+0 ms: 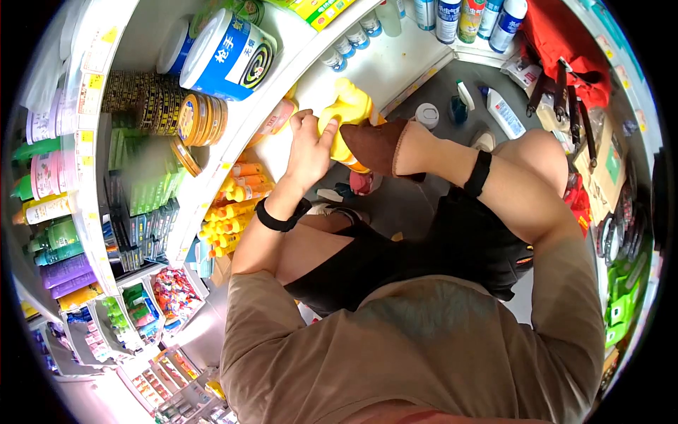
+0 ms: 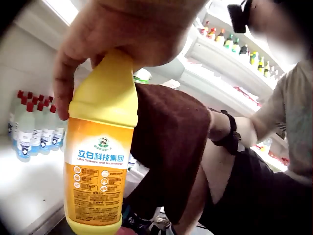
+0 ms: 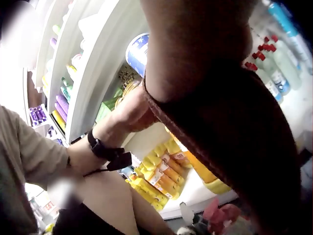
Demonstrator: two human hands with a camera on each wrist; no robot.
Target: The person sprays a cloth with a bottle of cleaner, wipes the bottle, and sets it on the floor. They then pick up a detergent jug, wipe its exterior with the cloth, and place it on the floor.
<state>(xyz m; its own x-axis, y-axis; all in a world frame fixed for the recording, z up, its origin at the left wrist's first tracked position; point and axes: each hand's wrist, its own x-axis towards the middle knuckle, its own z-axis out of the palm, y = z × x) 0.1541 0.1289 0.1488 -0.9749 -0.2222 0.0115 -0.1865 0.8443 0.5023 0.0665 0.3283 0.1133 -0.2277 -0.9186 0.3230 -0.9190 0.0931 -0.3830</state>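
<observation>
In the head view my left hand (image 1: pixel 311 147) grips a yellow cleaner bottle (image 1: pixel 346 106). The left wrist view shows that hand closed round the neck of the bottle (image 2: pixel 98 98), which stands nearly upright with its orange and white label in sight. A brown cloth (image 1: pixel 373 147) covers the fingers of my right hand (image 3: pixel 195 49), which holds it close against the bottle's side. In the left wrist view the cloth (image 2: pixel 171 132) hangs down behind the bottle. The right fingertips are hidden under it.
Several similar yellow bottles (image 3: pixel 164 171) crowd the lower shelf. Red-capped bottles (image 2: pixel 34 125) stand farther along. A white-and-blue tub (image 1: pixel 226 60) sits on the shelf above. On the floor are a white bottle (image 1: pixel 505 113) and a dark green bottle (image 1: pixel 459 106).
</observation>
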